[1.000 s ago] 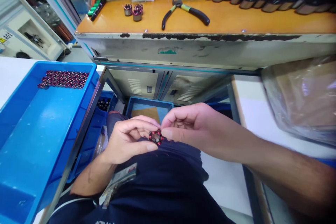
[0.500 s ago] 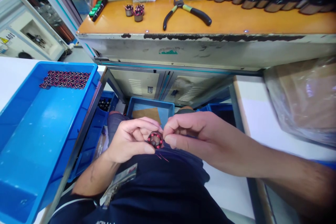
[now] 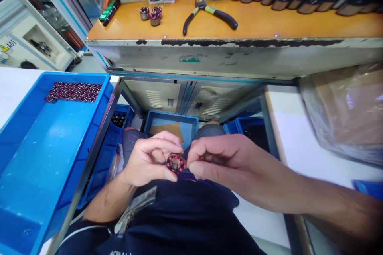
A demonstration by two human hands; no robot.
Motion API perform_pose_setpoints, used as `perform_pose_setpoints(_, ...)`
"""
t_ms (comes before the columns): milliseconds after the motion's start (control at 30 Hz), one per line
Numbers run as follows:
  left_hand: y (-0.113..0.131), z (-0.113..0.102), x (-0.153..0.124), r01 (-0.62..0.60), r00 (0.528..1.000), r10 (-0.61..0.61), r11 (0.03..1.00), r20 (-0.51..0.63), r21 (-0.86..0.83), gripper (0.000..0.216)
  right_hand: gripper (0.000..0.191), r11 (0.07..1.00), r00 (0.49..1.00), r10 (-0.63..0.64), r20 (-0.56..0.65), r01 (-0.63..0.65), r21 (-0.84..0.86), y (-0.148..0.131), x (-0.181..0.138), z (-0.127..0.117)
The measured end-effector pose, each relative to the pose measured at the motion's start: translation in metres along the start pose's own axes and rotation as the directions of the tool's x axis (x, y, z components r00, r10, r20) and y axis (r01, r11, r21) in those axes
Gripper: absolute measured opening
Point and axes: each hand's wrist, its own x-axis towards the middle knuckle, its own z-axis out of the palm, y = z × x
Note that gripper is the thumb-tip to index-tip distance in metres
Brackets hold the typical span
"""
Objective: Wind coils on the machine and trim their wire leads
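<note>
Above my lap, my left hand (image 3: 149, 158) grips a small round motor stator (image 3: 175, 163) between thumb and fingers. Red copper windings ring its open centre, which faces up toward me. Thin red wire ends hang below it on the right. Close against the stator's right side, my right hand (image 3: 221, 163) is closed in a pinch of thumb and forefinger, apparently on one of the fine wires. The exact pinch point is partly hidden by the fingertips.
A blue tray (image 3: 54, 135) at left holds rows of wound stators (image 3: 74, 92). On the orange machine ledge lie cutting pliers (image 3: 206, 10), several stators (image 3: 154, 18) and a black marker (image 3: 111, 14). Plastic-wrapped cardboard (image 3: 350, 107) rests at right; a blue bin (image 3: 172, 116) stands beyond my knees.
The stator has shifted slightly down and left in my left hand's grip. My right hand has dropped a little and remains pinched beside it.
</note>
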Motion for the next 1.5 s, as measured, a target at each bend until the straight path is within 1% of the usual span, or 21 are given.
perform_pose_setpoints(100, 0.000, 0.001, 0.000, 0.008, 1.000, -0.008, 1.000, -0.008, 0.028, 0.044, 0.018, 1.000, 1.000, 0.007, -0.003, -0.007, -0.017, 0.001, 0.000, 0.001)
perform_pose_setpoints(167, 0.000, 0.002, 0.000, 0.015, 1.000, -0.015, 1.000, 0.005, 0.020, 0.042, 0.021, 0.996, 1.000, -0.020, 0.013, 0.022, -0.092, 0.002, -0.002, -0.001)
perform_pose_setpoints(233, 0.000, 0.002, -0.001, 0.025, 0.999, -0.025, 1.000, 0.029, -0.018, 0.040, 0.020, 0.967, 0.994, -0.096, 0.057, 0.106, -0.233, 0.004, -0.006, -0.006)
perform_pose_setpoints(267, -0.001, 0.003, -0.001, 0.033, 0.999, -0.031, 0.998, 0.042, -0.050, 0.039, 0.017, 0.929, 0.984, -0.167, 0.068, 0.180, -0.324, 0.005, -0.008, -0.010)
perform_pose_setpoints(300, -0.001, 0.003, -0.001, 0.042, 0.998, -0.037, 0.996, 0.055, -0.084, 0.038, 0.012, 0.866, 0.964, -0.258, 0.058, 0.257, -0.429, 0.006, -0.009, -0.013)
perform_pose_setpoints(333, -0.001, 0.003, -0.001, 0.048, 0.997, -0.040, 0.992, 0.064, -0.120, 0.038, 0.007, 0.775, 0.931, -0.362, 0.044, 0.327, -0.540, 0.008, -0.010, -0.017)
perform_pose_setpoints(400, -0.001, 0.004, 0.000, 0.071, 0.995, -0.057, 0.980, 0.079, -0.184, 0.036, 0.010, 0.563, 0.832, -0.553, 0.043, 0.411, -0.718, 0.011, -0.011, -0.022)
perform_pose_setpoints(433, -0.002, 0.005, 0.000, 0.090, 0.994, -0.073, 0.973, 0.087, -0.214, 0.035, 0.014, 0.473, 0.786, -0.613, 0.074, 0.441, -0.763, 0.013, -0.010, -0.024)
perform_pose_setpoints(467, -0.002, 0.006, 0.001, 0.114, 0.991, -0.093, 0.964, 0.097, -0.242, 0.034, 0.018, 0.411, 0.755, -0.644, 0.122, 0.476, -0.778, 0.014, -0.008, -0.025)
perform_pose_setpoints(500, -0.002, 0.008, 0.001, 0.144, 0.987, -0.118, 0.953, 0.111, -0.266, 0.033, 0.021, 0.373, 0.733, -0.656, 0.177, 0.519, -0.769, 0.015, -0.006, -0.025)
perform_pose_setpoints(567, -0.002, 0.010, 0.002, 0.202, 0.976, -0.166, 0.929, 0.139, -0.309, 0.032, 0.021, 0.339, 0.692, -0.672, 0.263, 0.603, -0.722, 0.015, -0.002, -0.023)
perform_pose_setpoints(633, -0.003, 0.011, 0.002, 0.238, 0.968, -0.193, 0.906, 0.161, -0.350, 0.032, 0.017, 0.330, 0.668, -0.679, 0.303, 0.647, -0.688, 0.013, 0.002, -0.022)
perform_pose_setpoints(800, -0.004, 0.011, 0.000, 0.286, 0.956, -0.230, 0.866, 0.182, -0.410, 0.032, 0.007, 0.332, 0.666, -0.682, 0.304, 0.651, -0.683, 0.013, 0.004, -0.019)
perform_pose_setpoints(933, -0.004, 0.010, 0.000, 0.296, 0.954, -0.247, 0.866, 0.170, -0.403, 0.032, 0.007, 0.336, 0.651, -0.710, 0.268, 0.648, -0.683, 0.018, 0.003, -0.015)
perform_pose_setpoints(1000, -0.005, 0.009, 0.000, 0.287, 0.957, -0.246, 0.879, 0.155, -0.380, 0.031, 0.005, 0.371, 0.662, -0.718, 0.215, 0.625, -0.686, 0.020, 0.002, -0.012)
perform_pose_setpoints(1067, -0.004, 0.007, 0.001, 0.254, 0.966, -0.222, 0.907, 0.130, -0.337, 0.032, 0.005, 0.425, 0.685, -0.715, 0.142, 0.587, -0.689, 0.021, 0.001, -0.009)
perform_pose_setpoints(1133, -0.003, 0.005, 0.002, 0.189, 0.981, -0.168, 0.945, 0.100, -0.268, 0.035, 0.005, 0.470, 0.699, -0.712, 0.067, 0.546, -0.694, 0.022, 0.000, -0.004)
perform_pose_setpoints(1233, -0.002, 0.002, 0.003, 0.058, 0.997, -0.051, 0.989, 0.061, -0.132, 0.039, 0.006, 0.517, 0.694, -0.719, -0.027, 0.508, -0.689, 0.024, -0.001, 0.004)
perform_pose_setpoints(1333, -0.002, 0.002, 0.003, -0.057, 0.997, 0.057, 0.998, 0.044, -0.005, 0.042, 0.007, 0.575, 0.696, -0.708, -0.117, 0.473, -0.668, 0.029, 0.000, 0.011)
perform_pose_setpoints(1400, -0.002, 0.002, 0.003, -0.111, 0.993, 0.109, 0.993, 0.034, 0.051, 0.044, 0.007, 0.583, 0.685, -0.714, -0.149, 0.462, -0.668, 0.033, 0.001, 0.015)
perform_pose_setpoints(1500, -0.001, 0.002, 0.002, -0.106, 0.994, 0.107, 0.993, -0.006, 0.060, 0.057, 0.007, 0.530, 0.619, -0.771, -0.149, 0.495, -0.689, 0.037, 0.004, 0.017)
